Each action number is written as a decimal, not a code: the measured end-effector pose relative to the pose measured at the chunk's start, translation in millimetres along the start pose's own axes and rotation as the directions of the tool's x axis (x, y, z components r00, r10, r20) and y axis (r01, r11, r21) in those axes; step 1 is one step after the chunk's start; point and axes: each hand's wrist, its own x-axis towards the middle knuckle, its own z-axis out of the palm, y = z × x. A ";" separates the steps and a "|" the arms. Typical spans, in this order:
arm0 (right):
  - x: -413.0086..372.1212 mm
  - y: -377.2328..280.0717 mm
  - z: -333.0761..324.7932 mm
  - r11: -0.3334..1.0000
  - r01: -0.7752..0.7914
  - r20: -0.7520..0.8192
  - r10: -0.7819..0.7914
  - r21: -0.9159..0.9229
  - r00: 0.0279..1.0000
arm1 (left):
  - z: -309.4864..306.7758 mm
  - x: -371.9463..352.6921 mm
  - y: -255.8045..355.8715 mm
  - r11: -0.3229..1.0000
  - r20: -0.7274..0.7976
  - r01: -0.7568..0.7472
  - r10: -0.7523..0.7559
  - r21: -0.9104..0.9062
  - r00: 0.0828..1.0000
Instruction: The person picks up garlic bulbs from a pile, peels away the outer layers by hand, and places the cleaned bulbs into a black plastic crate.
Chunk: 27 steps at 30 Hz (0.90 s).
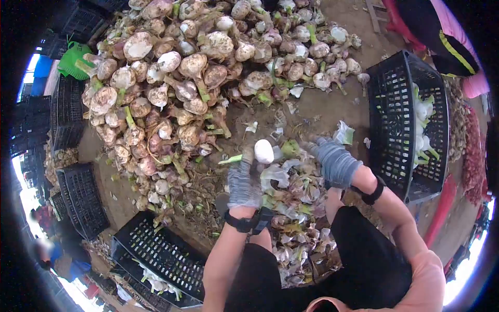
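Note:
My left hand (244, 182), in a grey glove, is closed around a garlic bulb (264, 151) with a smooth white head. Its cut green stem (231, 159) sticks out on the left of the hand. My right hand (335, 161), gloved too, is to the right of the bulb and apart from it, its fingers smeared by motion. Beside it is a loose piece of white and green peel (344, 133). Below and between both hands lies a heap of stripped garlic skins (296, 195).
A big pile of unpeeled garlic (171, 78) fills the ground ahead and left. Black crates holding white garlic stand at right (387, 119) and lower left (156, 255). Another black crate (82, 200) is farther left. A person in pink and black (457, 41) is at upper right.

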 end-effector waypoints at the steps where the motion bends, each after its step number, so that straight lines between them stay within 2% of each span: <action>1: 2.7 -4.4 -6.4 0.977 -0.036 0.000 0.037 0.211 0.999 | 4.7 -4.3 0.3 0.997 -0.036 -0.042 0.044 0.057 0.998; 2: 2.9 -4.6 -2.3 0.912 -0.068 -0.022 0.083 0.404 0.996 | 9.7 -7.7 0.8 0.989 -0.066 -0.082 0.090 0.119 0.994; 4: 12.4 -15.0 -4.9 0.673 -0.094 -0.041 0.181 0.734 0.983 | 16.9 -10.2 -2.0 0.952 -0.092 -0.150 0.180 0.265 0.979; 5: 11.6 -19.5 -13.9 0.738 -0.086 -0.039 0.151 0.669 0.988 | 20.2 -11.7 -2.4 0.923 -0.102 -0.182 0.228 0.338 0.968; 8: 19.3 -3.3 37.1 0.471 0.287 -0.318 -0.015 0.834 0.948 | 35.7 -17.7 -1.6 0.870 -0.057 -0.242 0.293 0.430 0.954; 9: 15.6 -13.3 35.0 0.380 0.003 -0.130 0.309 0.925 0.942 | 41.0 -20.4 -0.8 0.862 -0.048 -0.268 0.318 0.431 0.947; 10: 14.8 -14.5 28.5 0.321 -0.118 -0.028 0.416 0.939 0.909 | 42.6 -19.1 -1.9 0.855 -0.047 -0.281 0.334 0.435 0.942; 12: 14.2 -14.5 10.2 0.165 -0.335 0.176 0.597 0.928 0.783 | 45.1 -14.6 -1.6 0.840 -0.043 -0.310 0.366 0.445 0.930; 13: 14.4 -4.4 26.6 0.581 -0.201 -0.195 0.546 0.789 0.815 | 43.7 -14.0 0.3 0.862 -0.083 -0.232 0.299 0.450 0.951; 15: 8.1 1.9 23.0 0.871 -0.095 -0.363 0.297 0.482 0.883 | 47.4 -12.6 0.2 0.813 -0.091 -0.322 0.413 0.484 0.906; 16: 6.3 5.0 20.3 0.956 -0.025 -0.404 0.146 0.291 0.903 | 48.2 -12.0 0.3 0.784 -0.094 -0.367 0.471 0.501 0.877; 17: 3.0 15.0 22.0 0.903 -0.119 -0.094 0.172 0.412 0.981 | 42.6 -10.1 0.8 0.743 -0.081 -0.334 0.461 0.581 0.884; 20: 7.1 -10.6 -0.8 0.982 -0.086 -0.135 0.109 0.171 0.985 | 37.3 -7.0 -0.8 0.828 -0.024 -0.384 0.430 0.409 0.902; 21: 8.1 -13.6 -1.9 0.974 -0.041 -0.184 0.083 0.224 0.979 | 37.5 -8.3 0.4 0.823 -0.022 -0.374 0.423 0.427 0.906; 23: 8.9 -21.3 -9.8 0.876 -0.028 -0.141 0.109 0.482 0.984 | 38.7 -12.9 2.2 0.813 -0.017 -0.355 0.408 0.461 0.913; 24: 11.9 -30.6 -18.6 0.800 -0.025 -0.117 0.119 0.599 0.986 | 38.4 -13.8 1.1 0.778 0.001 -0.389 0.447 0.493 0.895; 26: 17.6 -42.6 -21.7 0.820 -0.036 -0.142 0.142 0.571 0.980 | 38.5 -15.1 -2.0 0.700 0.044 -0.454 0.519 0.552 0.853; 27: 18.3 -39.0 -10.7 0.839 -0.022 -0.148 0.121 0.544 0.982 | 49.0 -22.3 1.8 0.723 0.013 -0.437 0.510 0.535 0.860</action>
